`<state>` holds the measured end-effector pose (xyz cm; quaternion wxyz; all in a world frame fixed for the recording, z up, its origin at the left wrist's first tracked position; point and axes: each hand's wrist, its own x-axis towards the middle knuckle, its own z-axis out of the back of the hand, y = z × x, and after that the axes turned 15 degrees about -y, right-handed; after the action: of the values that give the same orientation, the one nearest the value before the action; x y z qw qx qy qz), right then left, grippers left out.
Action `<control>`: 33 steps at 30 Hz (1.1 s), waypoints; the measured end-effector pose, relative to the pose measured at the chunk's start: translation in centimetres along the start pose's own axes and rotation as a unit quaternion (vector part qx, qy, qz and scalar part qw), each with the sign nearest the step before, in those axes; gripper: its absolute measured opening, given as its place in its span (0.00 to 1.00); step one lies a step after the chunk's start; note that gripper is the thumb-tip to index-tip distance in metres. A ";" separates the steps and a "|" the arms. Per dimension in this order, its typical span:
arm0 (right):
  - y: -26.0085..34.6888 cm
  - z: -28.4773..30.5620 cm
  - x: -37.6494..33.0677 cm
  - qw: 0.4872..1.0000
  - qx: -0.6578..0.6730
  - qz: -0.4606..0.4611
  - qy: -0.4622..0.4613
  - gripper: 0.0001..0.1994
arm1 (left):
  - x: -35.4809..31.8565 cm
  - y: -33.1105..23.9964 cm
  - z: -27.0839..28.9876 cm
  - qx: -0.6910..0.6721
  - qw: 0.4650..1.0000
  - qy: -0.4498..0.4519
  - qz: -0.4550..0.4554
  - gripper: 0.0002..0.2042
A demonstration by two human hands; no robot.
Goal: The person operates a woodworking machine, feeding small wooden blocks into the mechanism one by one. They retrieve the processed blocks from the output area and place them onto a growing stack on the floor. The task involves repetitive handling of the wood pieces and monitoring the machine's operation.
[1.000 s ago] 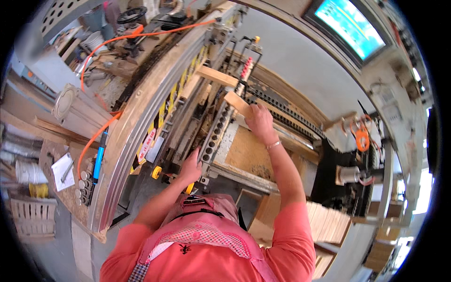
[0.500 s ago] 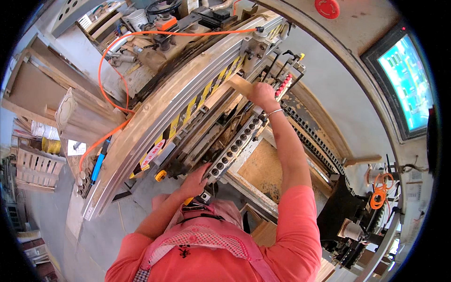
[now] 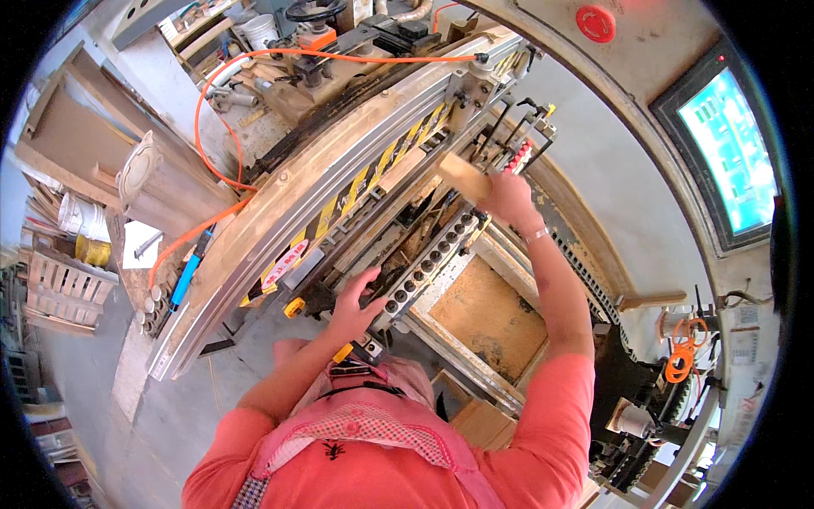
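Note:
My right hand (image 3: 509,204) grips the near end of a short, pale wooden board (image 3: 462,176), which is held over the machine's far end beside a row of red knobs (image 3: 519,156). The board's other end points toward the yellow-and-black striped rail. My left hand (image 3: 354,307) is at the near end of a metal bar set with round black buttons (image 3: 429,259). Its fingers are spread and bent, and nothing shows in them. Another wooden piece (image 3: 402,170) lies by the striped rail.
A long curved-looking metal beam (image 3: 280,212) runs along the left, with an orange hose (image 3: 199,127) over it. A dusty framed panel (image 3: 487,310) lies below the button bar. At right are a lit screen (image 3: 727,144) and a red stop button (image 3: 595,24).
My right hand has drawn the board back and to the right, away from the striped rail. My left hand has lifted off the bar's end, its fingers spreading. The whole view has shifted slightly.

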<state>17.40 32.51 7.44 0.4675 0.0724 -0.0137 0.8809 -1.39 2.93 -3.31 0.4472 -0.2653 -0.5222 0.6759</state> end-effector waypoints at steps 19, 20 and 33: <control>0.8 -2.9 -0.1 0.999 0.031 0.007 -0.023 0.18 | -0.3 -0.6 -1.6 -0.139 0.990 0.023 0.001 0.18; 0.1 -4.0 1.4 0.999 0.022 -0.001 -0.034 0.18 | -0.4 -0.6 -1.6 -0.148 0.988 0.030 0.018 0.18; 1.4 -8.6 7.2 0.999 0.002 -0.025 0.024 0.22 | -0.7 0.2 -1.7 -0.180 0.975 0.085 0.100 0.21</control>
<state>11.28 38.42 -0.02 0.4893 0.0528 0.0006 0.8705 0.26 3.10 -4.11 0.3651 -0.4484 -0.5662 0.5875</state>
